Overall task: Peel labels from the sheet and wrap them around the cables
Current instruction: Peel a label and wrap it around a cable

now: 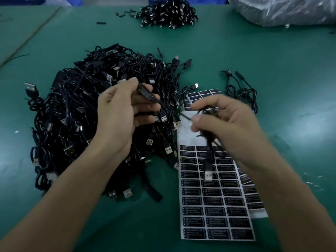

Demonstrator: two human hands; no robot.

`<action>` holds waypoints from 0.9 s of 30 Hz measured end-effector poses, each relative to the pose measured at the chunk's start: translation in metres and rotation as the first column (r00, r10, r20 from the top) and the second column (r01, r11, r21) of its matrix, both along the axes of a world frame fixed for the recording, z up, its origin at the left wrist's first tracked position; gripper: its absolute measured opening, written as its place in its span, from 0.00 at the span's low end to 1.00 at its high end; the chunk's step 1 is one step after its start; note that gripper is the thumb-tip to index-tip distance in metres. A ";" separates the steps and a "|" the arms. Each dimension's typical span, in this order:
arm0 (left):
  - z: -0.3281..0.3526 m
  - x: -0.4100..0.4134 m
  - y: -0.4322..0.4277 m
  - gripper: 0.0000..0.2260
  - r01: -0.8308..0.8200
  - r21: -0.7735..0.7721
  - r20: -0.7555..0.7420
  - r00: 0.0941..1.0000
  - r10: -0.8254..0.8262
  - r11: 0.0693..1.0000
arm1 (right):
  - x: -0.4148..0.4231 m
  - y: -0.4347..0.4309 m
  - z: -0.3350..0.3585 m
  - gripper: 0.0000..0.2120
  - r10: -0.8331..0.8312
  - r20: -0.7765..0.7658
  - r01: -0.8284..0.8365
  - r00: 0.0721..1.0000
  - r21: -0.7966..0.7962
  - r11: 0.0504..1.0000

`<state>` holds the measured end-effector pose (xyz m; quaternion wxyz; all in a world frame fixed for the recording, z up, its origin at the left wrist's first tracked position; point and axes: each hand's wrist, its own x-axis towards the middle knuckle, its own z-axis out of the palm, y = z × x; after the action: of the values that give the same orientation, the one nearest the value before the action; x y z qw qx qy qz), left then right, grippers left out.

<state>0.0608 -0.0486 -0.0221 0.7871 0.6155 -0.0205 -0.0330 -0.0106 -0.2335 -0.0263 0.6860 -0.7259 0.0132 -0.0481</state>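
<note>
A black USB cable (pixel 208 159) runs between both hands above the green table. My left hand (pixel 120 113) pinches its black controller block (pixel 145 93) between thumb and fingers, over the big pile of black cables (pixel 76 113). My right hand (pixel 225 120) grips the coiled part of the same cable, and its USB plug dangles down over the label sheet (pixel 214 204). That sheet carries rows of black labels, with its upper rows peeled bare. The right hand is blurred.
More label sheets (pixel 254 200) lie fanned under the top one. A few separate cables (pixel 241 90) lie to the right of the sheets. A second cable heap (pixel 169 13) sits at the far edge, next to a clear plastic bag (pixel 283 10).
</note>
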 end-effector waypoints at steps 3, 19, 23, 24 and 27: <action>-0.001 0.001 0.002 0.14 0.001 0.011 -0.021 1.000 -0.001 1.000 | 0.011 -0.031 0.002 0.08 -0.186 0.011 0.186 0.983 -0.038 0.982; -0.001 0.004 0.003 0.11 -0.026 0.052 -0.049 0.998 0.028 0.998 | 0.106 -0.132 -0.020 0.30 -0.562 -0.078 0.395 0.824 -0.633 0.666; -0.004 0.006 0.003 0.10 -0.028 0.042 -0.053 0.998 0.030 0.999 | 0.099 -0.106 -0.014 0.26 -0.567 0.087 0.381 0.819 -0.822 0.423; -0.005 0.006 0.003 0.10 -0.029 0.041 -0.053 0.998 0.031 0.999 | 0.096 -0.093 -0.011 0.22 -0.538 0.147 0.396 0.830 -0.835 0.383; -0.007 0.007 0.001 0.09 -0.034 0.051 -0.048 0.998 0.037 0.998 | 0.089 -0.048 -0.005 0.14 -0.367 0.127 0.326 0.921 -0.768 0.551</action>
<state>0.0680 -0.0472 -0.0290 0.7721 0.6345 0.0104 -0.0345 0.0783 -0.2815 -0.0312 0.2815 -0.9331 0.1502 -0.1657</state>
